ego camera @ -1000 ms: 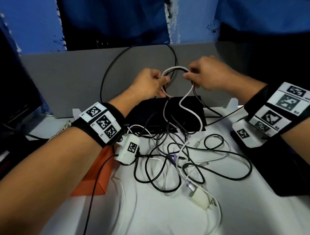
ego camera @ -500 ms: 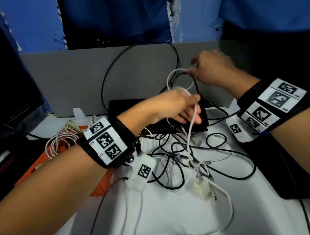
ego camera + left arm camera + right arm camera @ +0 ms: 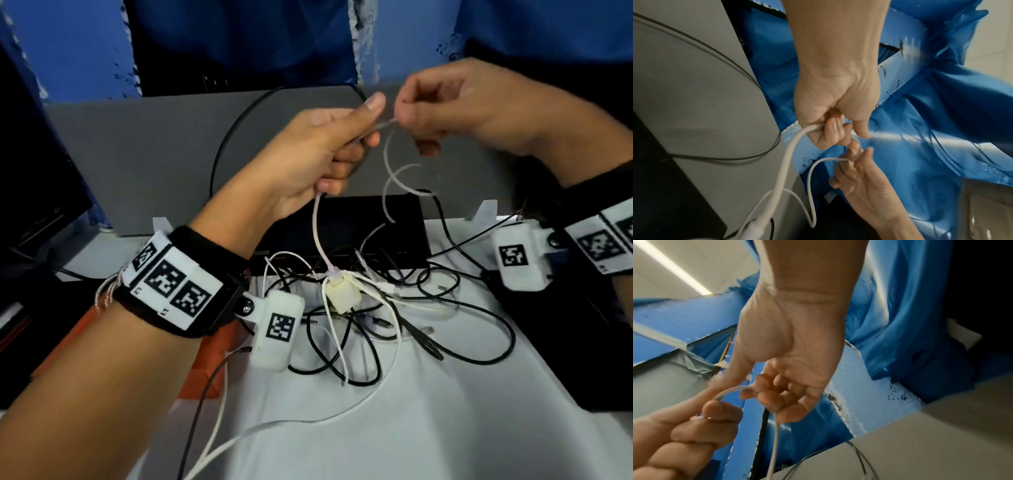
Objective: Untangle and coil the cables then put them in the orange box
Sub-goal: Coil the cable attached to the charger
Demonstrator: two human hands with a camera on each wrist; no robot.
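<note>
the task was at an early stage, as far as could be judged. both hands were raised above the tangled heap of black and white cables (image 3: 387, 308) on the white tabletop (image 3: 411, 428), working one thin white cable (image 3: 317, 233). the left hand (image 3: 318, 154) had its fingers curled tight round that cable, thumb pressed on top, and the right hand (image 3: 455, 102) pinched the same cable between thumb and forefinger just beside the left thumb, its other fingers loosely curled. from the left hand the cable dropped to a small cream charger block (image 3: 340, 294) sitting in the middle of the heap; from the right hand a slack length looped down toward the far side of the heap. the cable looked partly lifted out but not yet coiled.

left of the heap, mostly covered by the left forearm, lay the flat orange box (image 3: 212, 359). a braided silvery cable (image 3: 106, 291) showed just past the left wristband, over the box's side, so one cable was possibly stowed already; that could not be confirmed. the rest of the heap remained knotted, black loops crossing white ones.

much was hard to read. the box's opening and contents were hidden by the arm. the stretch of cable between the two hands was blurred, so whether a plug end sat there could not be told. how many separate cables made up the heap was unclear, and a thin black cable (image 3: 233, 137) arching up against the grey back panel (image 3: 137, 154) beyond the heap ran out of sight behind the hands.
</note>
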